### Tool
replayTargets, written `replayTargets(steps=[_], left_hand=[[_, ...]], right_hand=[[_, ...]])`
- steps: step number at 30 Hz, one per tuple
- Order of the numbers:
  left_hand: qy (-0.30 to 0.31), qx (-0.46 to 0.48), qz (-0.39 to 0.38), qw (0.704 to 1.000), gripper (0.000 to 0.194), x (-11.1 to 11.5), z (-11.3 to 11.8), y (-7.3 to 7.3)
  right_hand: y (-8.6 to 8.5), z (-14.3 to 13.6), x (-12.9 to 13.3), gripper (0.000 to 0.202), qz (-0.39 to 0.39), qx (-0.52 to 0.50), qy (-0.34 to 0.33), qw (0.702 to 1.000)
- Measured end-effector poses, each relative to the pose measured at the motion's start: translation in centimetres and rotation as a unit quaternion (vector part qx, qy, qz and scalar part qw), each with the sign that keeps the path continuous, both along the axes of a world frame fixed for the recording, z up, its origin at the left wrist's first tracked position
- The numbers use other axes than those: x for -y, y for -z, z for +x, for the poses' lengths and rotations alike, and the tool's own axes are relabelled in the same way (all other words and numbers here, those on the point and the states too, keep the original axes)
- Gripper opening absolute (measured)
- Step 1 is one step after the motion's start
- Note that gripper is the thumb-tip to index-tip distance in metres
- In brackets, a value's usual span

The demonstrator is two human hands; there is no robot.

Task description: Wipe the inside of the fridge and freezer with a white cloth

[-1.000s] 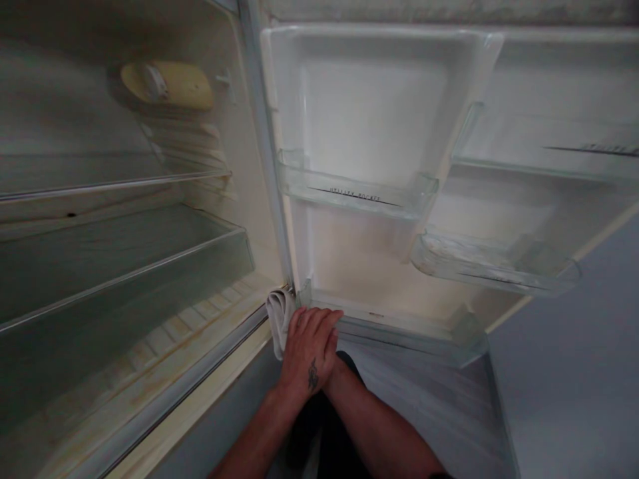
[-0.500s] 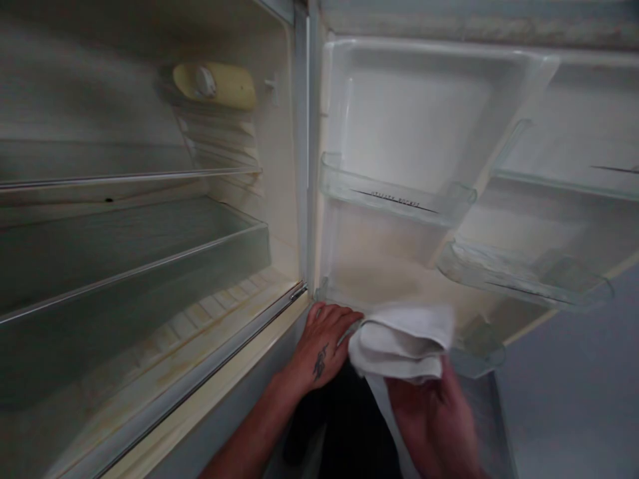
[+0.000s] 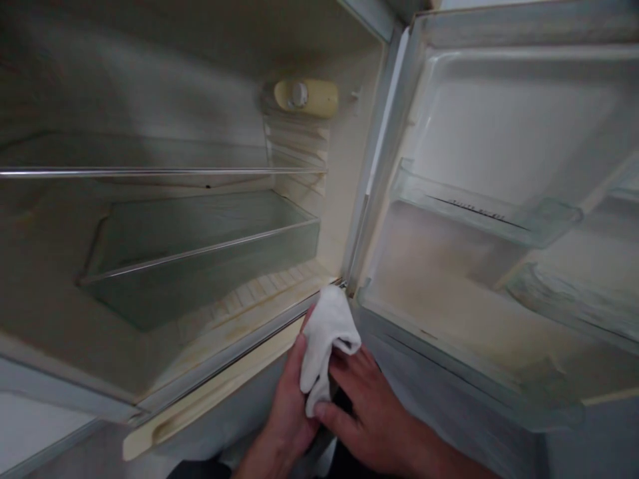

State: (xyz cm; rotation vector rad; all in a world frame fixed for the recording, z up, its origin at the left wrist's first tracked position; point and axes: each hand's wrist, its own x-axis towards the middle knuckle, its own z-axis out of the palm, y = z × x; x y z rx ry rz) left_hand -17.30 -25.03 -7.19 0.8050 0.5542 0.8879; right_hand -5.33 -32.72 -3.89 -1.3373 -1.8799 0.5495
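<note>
A white cloth [image 3: 325, 339] is bunched up against the bottom hinge corner where the fridge body meets the open door. My left hand [image 3: 287, 406] sits under and to the left of the cloth, fingers closed along its side. On the cloth's right, my right hand [image 3: 372, 409] grips its lower end with thumb and fingers. Both hands hold the cloth together, low in front of the fridge sill [image 3: 234, 372].
The fridge interior has glass shelves [image 3: 160, 171] and a lower drawer cover [image 3: 200, 253], with a yellowed thermostat housing [image 3: 305, 96] on its right wall. The open door [image 3: 499, 133] at right carries clear door bins [image 3: 479, 213], the lowest one [image 3: 469, 372] near my right hand.
The view has swung left. The cloth went from my right hand near the lowest door bin back to the hinge corner, and both hands now close on it.
</note>
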Motion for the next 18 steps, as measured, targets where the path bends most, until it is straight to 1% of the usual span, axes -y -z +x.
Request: replayTargets(steps=[1, 2, 3, 4, 5, 7, 9, 10, 11, 12, 13, 14, 15, 16, 17, 18], left_hand=[[-0.009, -0.009, -0.048, 0.999, 0.073, -0.5, -0.9, 0.5], [-0.015, -0.017, -0.082, 0.996, 0.074, -1.3, -2.0, 0.9], [-0.023, -0.027, -0.100, 0.994, 0.075, -2.1, -3.3, 1.3], [-0.038, -0.042, -0.099, 0.993, 0.075, -3.0, -4.9, 1.5], [-0.057, -0.061, -0.080, 0.993, 0.075, -3.8, -6.7, 1.5], [-0.134, -0.115, -0.009, 0.984, 0.073, -5.1, -10.4, 0.9], [-0.222, -0.163, 0.071, 0.959, 0.068, -6.0, -13.5, -0.2], [-0.262, -0.191, 0.107, 0.940, 0.064, -6.3, -14.7, -0.7], [-0.299, -0.238, 0.151, 0.912, 0.060, -6.6, -15.5, -1.0], [-0.326, -0.302, 0.194, 0.874, 0.060, -6.9, -16.0, -1.0], [-0.343, -0.369, 0.230, 0.833, 0.058, -7.3, -16.1, -0.6], [-0.342, -0.440, 0.267, 0.786, 0.055, -7.8, -16.1, 0.1], [-0.325, -0.510, 0.311, 0.733, 0.050, -8.3, -15.9, 1.1], [-0.297, -0.572, 0.359, 0.675, 0.052, -8.9, -15.7, 2.1], [-0.265, -0.622, 0.404, 0.616, 0.057, -9.4, -15.4, 3.3], [-0.237, -0.660, 0.447, 0.556, 0.063, -9.9, -15.1, 4.3]], right_hand=[[0.4, 0.0, 0.0, 0.064, -0.013, 0.016, -0.016, 1.000], [0.8, 0.2, 0.2, 0.063, -0.023, 0.006, -0.022, 0.999], [1.4, 0.5, 0.4, 0.059, -0.033, -0.014, -0.028, 0.999], [2.2, 1.0, 0.8, 0.056, -0.046, -0.037, -0.033, 0.998], [3.1, 1.5, 1.2, 0.053, -0.061, -0.061, -0.034, 0.996], [5.4, 2.7, 2.1, 0.047, -0.102, -0.106, -0.021, 0.989], [8.4, 4.1, 3.0, 0.042, -0.161, -0.161, 0.020, 0.974], [10.3, 4.9, 3.5, 0.042, -0.195, -0.201, 0.052, 0.959], [12.3, 5.9, 4.1, 0.043, -0.233, -0.246, 0.088, 0.937], [14.6, 7.0, 4.9, 0.045, -0.271, -0.296, 0.130, 0.907], [16.9, 8.2, 5.9, 0.049, -0.303, -0.347, 0.179, 0.870], [19.3, 9.6, 7.2, 0.051, -0.329, -0.392, 0.234, 0.827], [21.6, 11.1, 8.5, 0.051, -0.338, -0.433, 0.302, 0.779], [23.7, 12.6, 10.0, 0.050, -0.327, -0.470, 0.359, 0.737], [25.4, 14.2, 11.4, 0.050, -0.290, -0.498, 0.418, 0.703], [26.6, 15.8, 12.7, 0.050, -0.253, -0.516, 0.455, 0.681]])
